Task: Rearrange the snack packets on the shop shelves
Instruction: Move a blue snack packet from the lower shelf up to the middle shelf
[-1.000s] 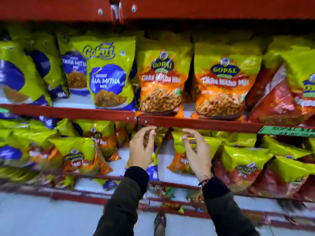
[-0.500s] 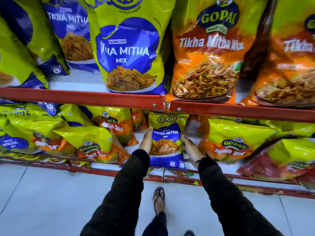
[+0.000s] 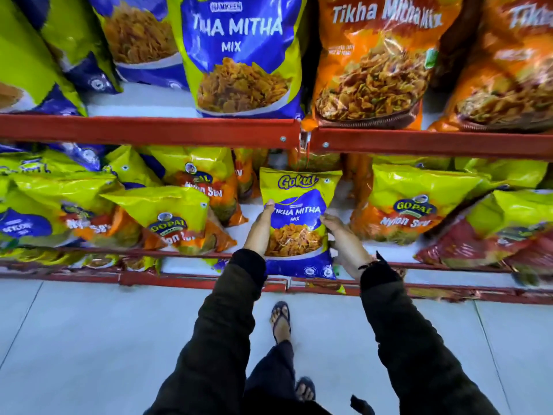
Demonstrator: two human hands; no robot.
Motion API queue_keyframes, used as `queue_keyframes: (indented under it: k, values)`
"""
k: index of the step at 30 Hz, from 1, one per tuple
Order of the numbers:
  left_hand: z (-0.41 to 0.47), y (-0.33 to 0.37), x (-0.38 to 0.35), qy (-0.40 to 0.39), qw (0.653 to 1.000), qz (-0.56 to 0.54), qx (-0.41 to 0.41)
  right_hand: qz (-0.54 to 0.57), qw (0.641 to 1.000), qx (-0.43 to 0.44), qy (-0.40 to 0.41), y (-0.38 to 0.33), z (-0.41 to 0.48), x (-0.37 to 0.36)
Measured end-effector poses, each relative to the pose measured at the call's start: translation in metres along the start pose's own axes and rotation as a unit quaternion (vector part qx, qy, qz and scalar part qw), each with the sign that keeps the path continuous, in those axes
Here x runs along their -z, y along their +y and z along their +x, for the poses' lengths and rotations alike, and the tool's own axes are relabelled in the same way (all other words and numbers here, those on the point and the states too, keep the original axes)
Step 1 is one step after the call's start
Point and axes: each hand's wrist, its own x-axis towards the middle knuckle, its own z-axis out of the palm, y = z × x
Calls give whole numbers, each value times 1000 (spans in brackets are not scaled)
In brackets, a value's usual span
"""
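A small yellow-and-blue Gokul Tikha Mitha Mix packet (image 3: pixel 296 217) stands upright at the front of the lower shelf, just below the joint of the upper red shelf rail (image 3: pixel 149 131). My left hand (image 3: pixel 259 227) grips its left edge and my right hand (image 3: pixel 344 241) grips its right edge. Yellow-and-orange Gopal Nylon Sev packets lie on both sides, one to the left (image 3: pixel 176 220) and one to the right (image 3: pixel 416 202).
The upper shelf holds a large Gokul Tikha Mitha Mix bag (image 3: pixel 239 55) and orange Gopal Tikha Mitha Mix bags (image 3: pixel 377 61). Red packets (image 3: pixel 490 235) lie at the lower right. A red bottom rail (image 3: pixel 191 280) edges the grey tiled floor (image 3: pixel 98 339), where my sandalled foot (image 3: pixel 280 320) stands.
One second ago both hands reached under the upper rail with nothing visible in them. Now they hold the small Gokul packet upright at the shelf front, and the view has dropped lower and closer.
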Motion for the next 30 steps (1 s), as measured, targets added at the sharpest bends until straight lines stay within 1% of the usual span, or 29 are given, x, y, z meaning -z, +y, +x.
queue_keyframes:
  k: [2,4,7,8,9,11,12,14,17,19,21,24,27,28,30]
  values:
    - [-25,-9,9,13,999,-20,-22,1,1000,16,2,4,-28,-1]
    - [-46,-17,20,3,999,-30,-30,-4,999,35,-5,5,-55,-4]
    - [-35,-41,55,28,997,-31,-71,-3,997,71,-42,-2,-97,-12]
    - [-41,-34,68,31,997,-16,-74,-5,995,86,-55,-9,-112,-17]
    - [-75,-8,68,20,997,-5,-69,-8,993,99,-64,-16,-124,-21]
    - [-107,30,83,-20,998,-2,-52,-17,988,131,-79,-36,-148,-33]
    - [-120,49,90,-30,998,-21,-59,-17,985,150,-86,-47,-158,-40]
    - [-129,82,112,-18,996,-29,-86,-25,974,204,-99,-73,-172,-56]
    - [-149,125,142,9,985,-47,-168,-21,949,281,-141,-114,-189,-85]
    - [-158,149,154,17,975,-74,-207,-25,936,317,-149,-138,-189,-106]
    - [-137,166,181,46,961,-119,-245,-39,922,358,-142,-161,-178,-130]
    - [-123,190,212,65,946,-110,-297,-28,906,402,-132,-191,-149,-164]
    - [-154,220,216,67,929,-71,-358,-14,894,434,-109,-216,-129,-196]
    - [-148,228,221,52,926,-65,-368,-11,890,445,-100,-224,-123,-207]
    - [-138,236,227,45,926,-66,-368,-10,886,457,-75,-230,-107,-223]
